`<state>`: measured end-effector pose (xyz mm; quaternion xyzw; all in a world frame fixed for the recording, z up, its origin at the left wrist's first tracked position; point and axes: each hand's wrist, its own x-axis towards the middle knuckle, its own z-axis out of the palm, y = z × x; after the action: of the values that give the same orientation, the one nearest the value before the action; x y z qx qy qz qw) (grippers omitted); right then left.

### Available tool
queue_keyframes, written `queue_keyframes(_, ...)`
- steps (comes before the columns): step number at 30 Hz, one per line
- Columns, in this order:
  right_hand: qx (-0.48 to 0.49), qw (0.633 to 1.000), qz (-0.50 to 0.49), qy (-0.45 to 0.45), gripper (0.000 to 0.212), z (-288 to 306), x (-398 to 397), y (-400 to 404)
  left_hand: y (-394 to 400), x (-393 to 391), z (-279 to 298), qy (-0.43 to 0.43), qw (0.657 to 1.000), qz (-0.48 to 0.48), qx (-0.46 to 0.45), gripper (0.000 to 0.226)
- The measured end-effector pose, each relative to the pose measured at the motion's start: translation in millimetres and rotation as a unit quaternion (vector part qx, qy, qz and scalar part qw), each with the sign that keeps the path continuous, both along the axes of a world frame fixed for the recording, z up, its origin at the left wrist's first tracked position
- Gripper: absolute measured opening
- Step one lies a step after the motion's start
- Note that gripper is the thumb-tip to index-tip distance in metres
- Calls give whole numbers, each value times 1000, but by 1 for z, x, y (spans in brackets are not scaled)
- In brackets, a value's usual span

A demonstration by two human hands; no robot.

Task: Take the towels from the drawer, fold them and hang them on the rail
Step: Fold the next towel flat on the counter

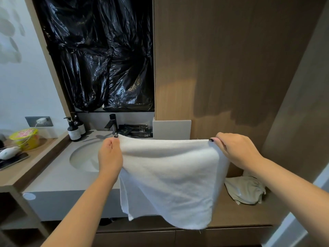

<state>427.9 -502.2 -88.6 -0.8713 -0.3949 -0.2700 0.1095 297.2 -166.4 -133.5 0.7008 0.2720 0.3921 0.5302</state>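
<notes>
1. A white towel (170, 177) hangs in the air in front of the person, stretched out by its top edge, above the front of the worktop (58, 177) and the wooden cabinet below.
2. The left hand (109, 155) pinches the towel's upper left corner between thumb and fingertips – the fingers are curled in on the cloth, with the corner poking up just above them.
3. The right hand (235, 150) pinches the upper right corner in the same way, knuckles up, the thumb with a dark-painted nail lying on the top edge.
4. The top edge runs nearly level between the two hands; the cloth below falls in loose folds, and its lower edge slants down to the right, ending in a rounded corner.
5. Behind the towel's left part lies a round sink (83, 157) sunk into the grey worktop, with a dark tap (112, 124) at its back – the left hand is just in front of the tap.
6. Two dark pump bottles (75, 129) stand left of the tap, and small dark packets (138, 131) are stacked to its right.
7. Black plastic sheeting (99, 54) covers the wall above the sink.
8. On a wooden ledge at the left stands a yellow cup (25, 139) beside a white charger cable.
9. A crumpled pale cloth (245, 189) lies on the wooden surface at the right, under the right forearm.
</notes>
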Motion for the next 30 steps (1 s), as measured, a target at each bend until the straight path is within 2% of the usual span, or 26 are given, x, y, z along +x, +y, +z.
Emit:
queue_keyframes(3, -22, 997, -4, 72, 30, 1, 1, -5, 3, -6, 4, 3, 996, -38, 76, 38)
queue_keyframes(5, -31, 997, -9, 72, 22, 0, -1, -6, 6, -7, 5, -7, 994, -33, 101, 37)
queue_keyframes(9, 42, 994, 31, -97, 12, -5, -11, 1, 7, -4, 5, -27, 998, 14, 58, 36)
queue_keyframes(12, 65, 984, 30, -163, 16, -6, -14, 12, 10, -3, 2, -36, 998, 46, 24, 37)
queue_keyframes(13, 84, 985, 34, -145, 18, -7, -15, 16, 13, -3, 2, -41, 998, 51, 24, 37)
queue_keyframes(16, 138, 990, 25, 27, 34, -12, -18, 30, 23, -5, 0, -57, 997, 51, 26, 37)
queue_keyframes(17, 131, 990, 10, 53, 35, -15, -17, 34, 27, -6, -1, -60, 997, 49, 24, 37)
queue_keyframes(21, 94, 995, -33, -11, 37, -30, -10, 37, 38, -15, 1, -79, 997, -12, 5, 34)
queue_keyframes(23, 70, 993, -86, -29, 41, -39, -8, 36, 39, -21, 4, -79, 994, -79, 5, 29)
queue_keyframes(25, 39, 986, -161, -6, 43, -48, -5, 40, 36, -26, 7, -72, 984, -164, 7, 25)
queue_keyframes(27, 39, 983, -171, 48, 32, -55, -6, 50, 32, -28, 11, -65, 968, -242, 7, 19)
queue_keyframes(30, 143, 970, -62, 185, 11, -47, -27, 86, 24, -30, 12, -50, 955, -289, 40, 18)
